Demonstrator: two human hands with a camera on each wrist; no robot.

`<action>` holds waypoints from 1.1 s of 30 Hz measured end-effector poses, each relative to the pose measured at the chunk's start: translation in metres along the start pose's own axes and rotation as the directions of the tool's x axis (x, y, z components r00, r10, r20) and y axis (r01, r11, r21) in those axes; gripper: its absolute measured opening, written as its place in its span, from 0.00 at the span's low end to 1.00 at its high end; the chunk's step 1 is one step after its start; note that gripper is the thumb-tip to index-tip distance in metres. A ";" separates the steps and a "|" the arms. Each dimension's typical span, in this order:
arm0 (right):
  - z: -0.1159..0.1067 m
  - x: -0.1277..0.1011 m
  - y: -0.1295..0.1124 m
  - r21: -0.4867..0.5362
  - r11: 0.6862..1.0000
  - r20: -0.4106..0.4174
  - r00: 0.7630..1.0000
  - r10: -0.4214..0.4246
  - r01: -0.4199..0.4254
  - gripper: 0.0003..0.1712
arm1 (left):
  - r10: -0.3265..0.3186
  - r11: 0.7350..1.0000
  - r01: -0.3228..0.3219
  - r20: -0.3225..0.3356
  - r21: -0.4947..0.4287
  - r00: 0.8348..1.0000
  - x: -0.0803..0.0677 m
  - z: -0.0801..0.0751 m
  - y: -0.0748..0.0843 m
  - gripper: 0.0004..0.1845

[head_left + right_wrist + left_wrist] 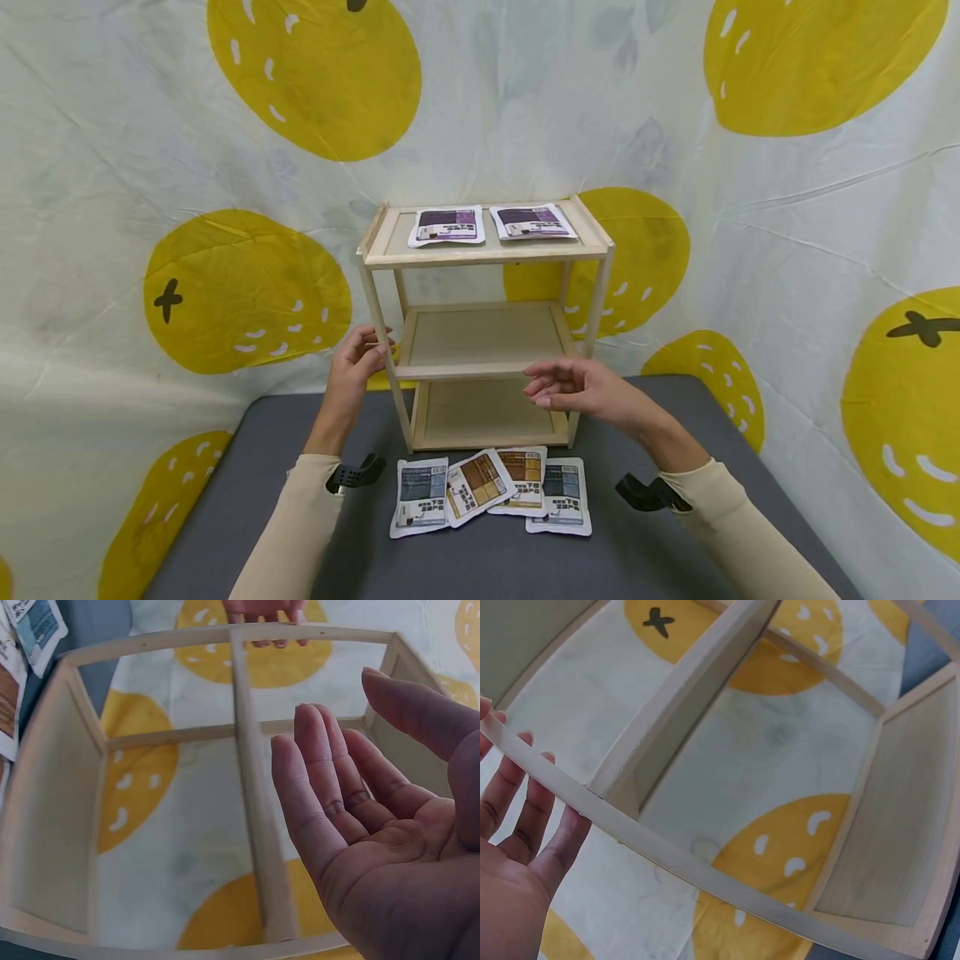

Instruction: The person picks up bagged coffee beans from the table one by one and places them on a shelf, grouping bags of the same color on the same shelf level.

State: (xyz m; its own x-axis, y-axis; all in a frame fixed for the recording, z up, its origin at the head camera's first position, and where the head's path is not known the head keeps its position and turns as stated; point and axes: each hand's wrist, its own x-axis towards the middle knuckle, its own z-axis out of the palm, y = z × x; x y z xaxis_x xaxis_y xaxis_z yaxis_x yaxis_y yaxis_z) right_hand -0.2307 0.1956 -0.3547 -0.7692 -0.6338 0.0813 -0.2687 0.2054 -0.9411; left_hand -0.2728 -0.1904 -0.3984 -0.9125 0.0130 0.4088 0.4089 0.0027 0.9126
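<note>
A light wooden three-tier shelf (480, 371) stands in the middle of the head view. My left hand (356, 367) is at its left front post; in the left wrist view the post (660, 847) passes between the thumb and the fingers (536, 814). In front of the shelf's right side hangs my right hand (573, 387), fingers loosely bent and nothing in it. The right wrist view shows its palm (390, 840) facing up, apart from the middle tier's edge (255, 780). Two purple-labelled pouches (447, 226) (532, 222) lie flat on the top tier.
On the grey tabletop (465, 571) before the shelf lie two blue-labelled pouches (420, 496) (561, 497) and two brown-labelled pouches (477, 486) (525, 479), some overlapping. A white cloth with yellow fruit prints (480, 100) hangs behind and at both sides.
</note>
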 end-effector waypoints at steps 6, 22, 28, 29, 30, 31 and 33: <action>0.007 -0.006 0.020 0.048 0.998 0.012 0.999 0.032 -0.033 0.28 | 0.001 1.000 -0.001 -0.001 0.001 1.000 -0.001 0.000 0.000 0.15; 0.024 -0.014 0.064 0.124 0.983 -0.020 0.990 0.136 -0.133 0.28 | 0.004 1.000 -0.004 0.001 0.003 1.000 -0.001 0.001 0.003 0.17; 0.031 -0.015 0.077 0.150 0.976 -0.026 0.986 0.163 -0.158 0.30 | 0.012 1.000 -0.012 0.002 -0.005 1.000 0.000 0.001 0.002 0.14; 0.031 -0.016 0.080 0.156 0.975 -0.024 0.986 0.163 -0.158 0.30 | 0.012 1.000 -0.012 0.002 -0.007 1.000 0.000 0.001 0.002 0.13; 0.032 -0.016 0.082 0.157 0.974 -0.026 0.986 0.168 -0.161 0.30 | 0.013 1.000 -0.013 0.001 -0.008 1.000 -0.001 0.001 0.002 0.13; 0.033 -0.016 0.085 0.159 0.974 -0.030 0.985 0.171 -0.164 0.30 | 0.012 1.000 -0.012 0.001 -0.007 1.000 -0.001 0.001 0.002 0.14; 0.035 -0.016 0.091 0.163 0.971 -0.037 0.982 0.186 -0.177 0.31 | 0.010 1.000 -0.010 0.000 -0.004 1.000 -0.001 0.000 0.001 0.15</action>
State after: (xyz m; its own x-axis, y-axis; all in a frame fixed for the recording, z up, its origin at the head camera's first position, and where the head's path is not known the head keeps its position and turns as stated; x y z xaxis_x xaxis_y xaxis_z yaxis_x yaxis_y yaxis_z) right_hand -0.2222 0.1979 -0.4531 -0.8269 -0.5562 -0.0825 -0.0300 0.1901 -0.9813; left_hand -0.2714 -0.1901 -0.3975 -0.9084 0.0134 0.4179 0.4179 -0.0019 0.9085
